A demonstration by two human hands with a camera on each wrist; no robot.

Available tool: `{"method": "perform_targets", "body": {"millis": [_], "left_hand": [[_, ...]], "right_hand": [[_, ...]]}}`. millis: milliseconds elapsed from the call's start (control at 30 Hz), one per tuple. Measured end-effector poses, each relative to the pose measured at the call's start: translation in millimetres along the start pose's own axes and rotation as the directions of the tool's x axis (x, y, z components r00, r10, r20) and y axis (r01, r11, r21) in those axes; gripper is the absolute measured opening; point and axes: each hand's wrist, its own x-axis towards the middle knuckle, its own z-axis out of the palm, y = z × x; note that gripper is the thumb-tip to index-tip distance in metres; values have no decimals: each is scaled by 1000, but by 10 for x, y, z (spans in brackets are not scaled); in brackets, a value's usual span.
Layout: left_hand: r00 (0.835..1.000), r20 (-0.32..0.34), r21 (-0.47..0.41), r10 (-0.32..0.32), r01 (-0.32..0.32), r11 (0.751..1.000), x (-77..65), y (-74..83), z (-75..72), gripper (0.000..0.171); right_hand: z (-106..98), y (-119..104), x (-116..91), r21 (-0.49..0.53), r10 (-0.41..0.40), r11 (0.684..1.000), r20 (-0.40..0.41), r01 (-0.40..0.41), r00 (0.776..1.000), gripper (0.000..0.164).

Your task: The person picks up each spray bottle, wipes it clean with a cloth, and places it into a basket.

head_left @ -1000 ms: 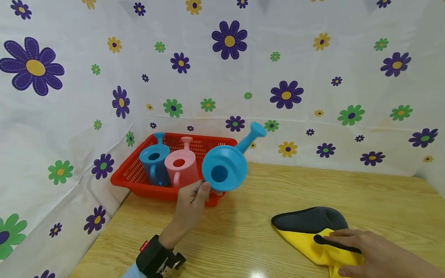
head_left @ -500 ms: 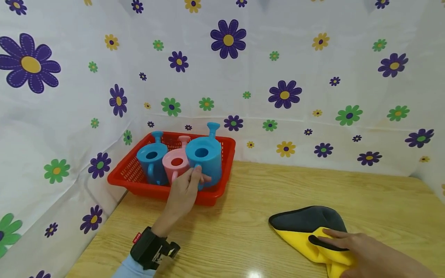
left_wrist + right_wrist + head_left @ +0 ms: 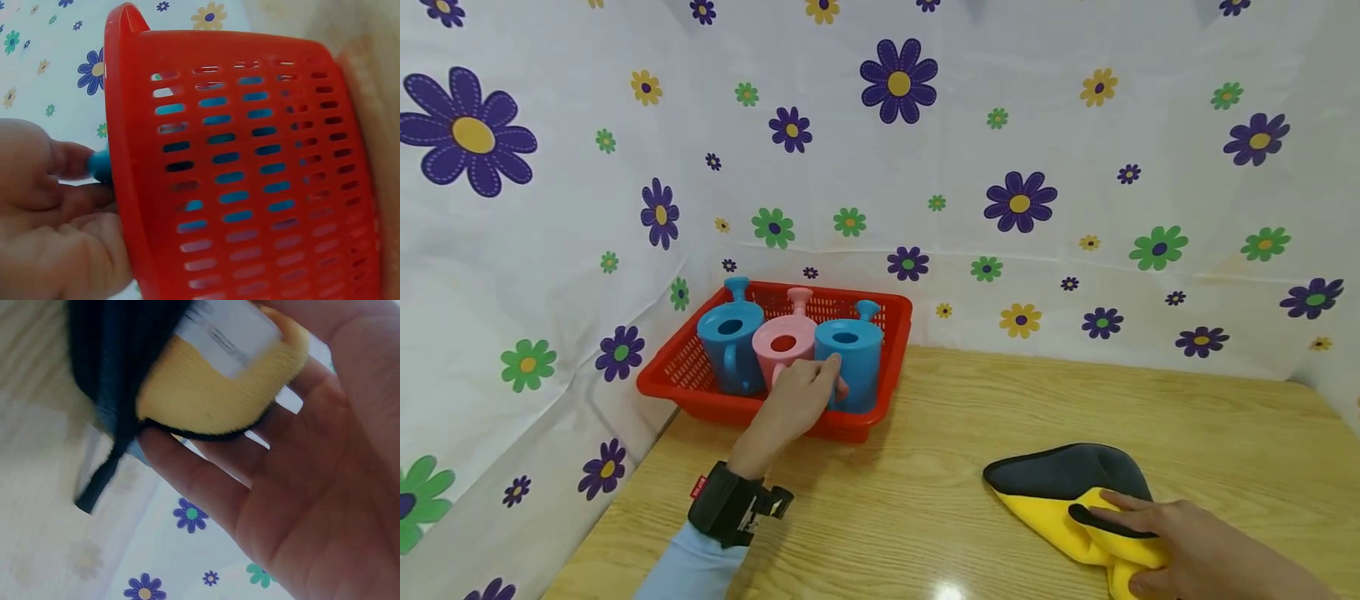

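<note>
My left hand (image 3: 795, 400) pinches the handle of the right-hand blue watering can (image 3: 859, 371), which stands upright in the red basket (image 3: 722, 411). In the left wrist view, thumb and finger meet on the blue handle (image 3: 100, 166) beside the basket's rim. A pink watering can (image 3: 771, 337) and another blue watering can (image 3: 718, 350) stand to its left, spouts to the back. At the right, my right hand (image 3: 1213, 546) grips a yellow and grey cloth (image 3: 1060, 517) bunched on the table. The right wrist view shows its black edging and a white label (image 3: 231, 334).
The wooden table (image 3: 925, 467) runs up to a white flower-print sheet (image 3: 820, 183) at the back and left. The basket sits near the back left corner of the table. A dark wrist camera (image 3: 730, 508) is strapped above my left hand.
The right-hand blue watering can went from tilted above the basket's right side to upright inside it, lowered by my left hand. My right hand and the cloth stay nearly still.
</note>
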Motion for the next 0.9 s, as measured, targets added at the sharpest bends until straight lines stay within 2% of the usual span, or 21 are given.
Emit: {"method": "perform_targets", "body": {"millis": [33, 100, 167, 200, 267, 367, 400, 433, 500, 533, 600, 633, 700, 767, 800, 833, 900], "left_hand": [[1000, 13, 25, -20, 20, 999, 6, 21, 4, 49], [999, 36, 141, -20, 15, 990, 13, 58, 9, 43], [998, 61, 273, 6, -22, 962, 10, 82, 14, 34], [996, 77, 371, 42, -67, 926, 2, 88, 12, 27], [994, 86, 510, 66, -100, 855, -34, 82, 1, 18], [989, 113, 659, 93, -145, 738, -107, 24, -23, 16], [991, 110, 673, 80, -133, 728, -125, 0, -25, 17], [993, 103, 673, 60, -114, 730, -139, -21, -23, 18], [989, 117, 702, 86, -144, 697, -141, -58, -6, 18], [989, 114, 704, 94, -147, 695, -129, -69, 7, 18], [990, 92, 681, 106, -140, 718, -103, -79, 25, 18], [993, 73, 647, 95, -120, 753, -100, -87, 23, 21], [998, 12, 528, 64, -61, 847, -115, -103, 5, 26], [994, -87, 415, 73, -30, 909, -182, -116, -16, 29], [986, -137, 371, 89, -32, 928, -246, -121, -26, 30], [976, -186, 344, 110, -40, 938, -327, -122, -31, 33], [947, -248, 389, 203, -95, 916, -529, -124, -33, 38]], "right_hand": [[9, 9, 1, -12, -16, 1000, -3, 16, 1000, 70], [29, 17, 12, -40, -65, 997, -18, 64, 998, 70], [49, 23, 29, -64, -121, 991, -38, 119, 992, 72], [54, 26, 42, -86, -155, 985, -55, 150, 986, 74], [58, 32, 69, -123, -192, 976, -97, 179, 977, 77], [26, 42, 111, -174, -232, 963, -151, 205, 961, 76], [6, 43, 121, -192, -241, 959, -166, 208, 956, 76], [-10, 48, 130, -203, -246, 956, -174, 210, 954, 75], [-50, 63, 146, -216, -255, 953, -185, 214, 949, 74], [-61, 74, 153, -223, -261, 951, -195, 216, 946, 74], [-79, 82, 176, -215, -246, 956, -213, 201, 946, 76], [-83, 80, 201, -208, -242, 958, -225, 196, 944, 76], [-77, 62, 252, -194, -217, 966, -254, 171, 942, 77], [-57, 40, 295, -151, -201, 975, -285, 164, 937, 78], [-39, 28, 309, -133, -197, 978, -302, 164, 933, 78], [-17, 16, 315, -115, -197, 979, -319, 168, 927, 79], [24, -12, 298, -67, -186, 983, -345, 173, 920, 83]]}}
